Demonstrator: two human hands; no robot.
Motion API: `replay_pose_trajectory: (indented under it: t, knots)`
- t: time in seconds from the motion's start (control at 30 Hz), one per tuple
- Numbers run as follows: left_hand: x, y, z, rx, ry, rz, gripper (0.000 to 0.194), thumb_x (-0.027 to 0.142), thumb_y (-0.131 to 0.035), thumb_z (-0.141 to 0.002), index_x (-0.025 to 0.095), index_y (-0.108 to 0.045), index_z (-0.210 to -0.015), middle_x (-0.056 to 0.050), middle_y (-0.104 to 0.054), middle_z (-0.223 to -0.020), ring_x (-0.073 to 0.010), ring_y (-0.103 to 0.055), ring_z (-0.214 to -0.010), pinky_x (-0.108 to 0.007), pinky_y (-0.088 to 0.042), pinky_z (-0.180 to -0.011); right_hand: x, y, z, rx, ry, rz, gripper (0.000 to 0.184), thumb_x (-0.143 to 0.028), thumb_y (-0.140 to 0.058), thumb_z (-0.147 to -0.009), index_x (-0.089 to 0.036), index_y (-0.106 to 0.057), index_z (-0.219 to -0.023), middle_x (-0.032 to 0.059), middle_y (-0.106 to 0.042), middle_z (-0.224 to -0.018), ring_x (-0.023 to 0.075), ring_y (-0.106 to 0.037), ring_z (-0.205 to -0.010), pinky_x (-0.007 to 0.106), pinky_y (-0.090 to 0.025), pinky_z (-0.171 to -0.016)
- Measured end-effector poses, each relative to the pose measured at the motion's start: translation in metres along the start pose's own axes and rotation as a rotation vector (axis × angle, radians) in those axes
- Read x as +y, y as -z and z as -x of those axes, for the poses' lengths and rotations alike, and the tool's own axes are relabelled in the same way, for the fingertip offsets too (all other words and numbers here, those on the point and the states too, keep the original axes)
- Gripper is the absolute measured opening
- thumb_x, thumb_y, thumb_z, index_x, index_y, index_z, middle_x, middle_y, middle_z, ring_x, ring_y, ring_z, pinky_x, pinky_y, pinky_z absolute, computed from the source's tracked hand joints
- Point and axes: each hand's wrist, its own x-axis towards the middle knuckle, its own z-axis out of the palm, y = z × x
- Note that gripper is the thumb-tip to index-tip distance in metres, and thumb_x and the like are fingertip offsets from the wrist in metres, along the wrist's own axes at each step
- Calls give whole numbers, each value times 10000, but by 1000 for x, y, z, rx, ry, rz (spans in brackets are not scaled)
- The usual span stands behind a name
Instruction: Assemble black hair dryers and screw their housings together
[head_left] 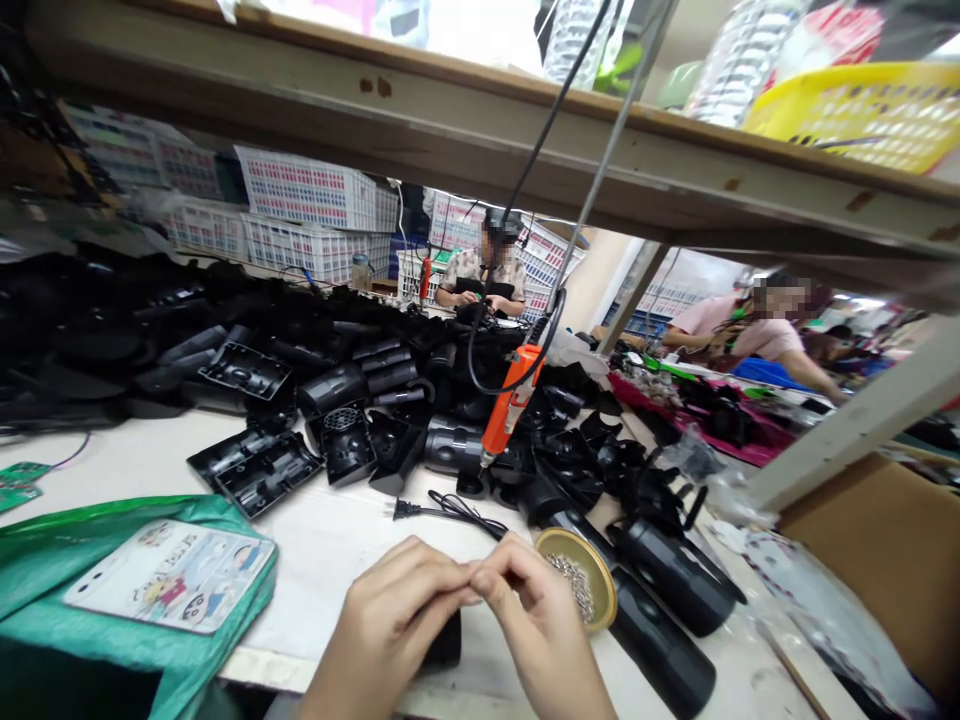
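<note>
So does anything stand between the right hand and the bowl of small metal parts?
Nothing visible does: the bowl sits right beside the right hand, open at the top. The folded black cord lies farther back, off that short path.

Assembly workshop: hanging orange screwdriver (511, 402), piled black casings (255, 470), crates (296, 190) (stacked behind).

One head-worn camera looks forward and down, close above the workbench (319, 545).
</note>
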Motion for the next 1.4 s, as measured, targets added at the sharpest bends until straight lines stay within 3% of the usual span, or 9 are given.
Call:
replay_pose_trajectory:
  t: [0.17,0.3,0.37,0.5,0.6,0.7,0.8,0.93,1.4]
  knots:
    - [-3,25,9,-30,16,-157,114,131,-678,-947,242,-700,-955,18,-724,-838,-127,-659,-780,-211,-506,-724,0,-12,-15,-107,-136,-144,406,-581,-715,-876,-191,-702,-763,11,-605,-750,168,-529,-733,279,-384,-682]
    - [-19,44,24,21,252,-127,76,227,-668,-954,251,-711,-896,20,-742,-842,-134,-681,-783,-203,-498,-699,10,-11,-32,-125,-236,-225,408,-561,-813,-776,-179,-672,-787,-2,-604,-741,144,-515,-715,257,-397,-679]
    - [-32,54,33,40,401,-66,135,313,-668,-951,250,-735,-852,17,-751,-810,-146,-683,-754,-209,-494,-674,17,-10,-38,-116,-242,-219,405,-566,-791,-792,-183,-657,-790,1,-620,-739,141,-530,-702,253,-411,-662]
    - [-56,66,44,41,606,74,238,430,-668,-936,242,-794,-861,-25,-782,-864,-198,-707,-864,-247,-523,-806,27,-13,-40,-120,-268,-172,378,-564,-714,-850,-191,-658,-816,31,-684,-741,158,-556,-604,278,-428,-575]
    - [-66,63,46,13,624,147,252,443,-674,-924,241,-817,-876,-50,-784,-939,-219,-706,-946,-274,-518,-886,26,-18,-38,-86,-212,-65,203,-385,-724,-863,-198,-722,-784,56,-730,-825,217,-629,-790,335,-462,-761]
    - [-69,54,47,-25,665,255,254,446,-688,-908,235,-824,-868,-68,-790,-984,-237,-708,-1001,-302,-512,-940,22,-21,-35,-108,-104,156,110,-198,-741,-842,-213,-750,-734,38,-732,-848,243,-617,-953,357,-405,-913]
    - [-67,48,47,-87,696,335,292,476,-700,-889,214,-826,-855,-89,-797,-1000,-261,-714,-1020,-342,-521,-961,18,-18,-35,-188,-63,305,137,-161,-744,-866,-206,-748,-736,28,-725,-843,230,-630,-933,338,-424,-879]
    - [-65,48,44,-94,710,351,326,500,-694,-898,200,-811,-846,-87,-803,-984,-258,-720,-998,-368,-529,-966,16,-13,-38,-272,-38,337,133,-151,-732,-897,-201,-760,-776,26,-733,-863,219,-646,-931,322,-440,-870]
    - [-62,62,34,-168,716,281,229,372,-664,-913,196,-769,-808,-46,-779,-907,-215,-714,-915,-293,-508,-884,16,-13,-34,-306,35,424,133,-142,-694,-941,-181,-743,-824,34,-728,-894,218,-624,-961,316,-435,-862]
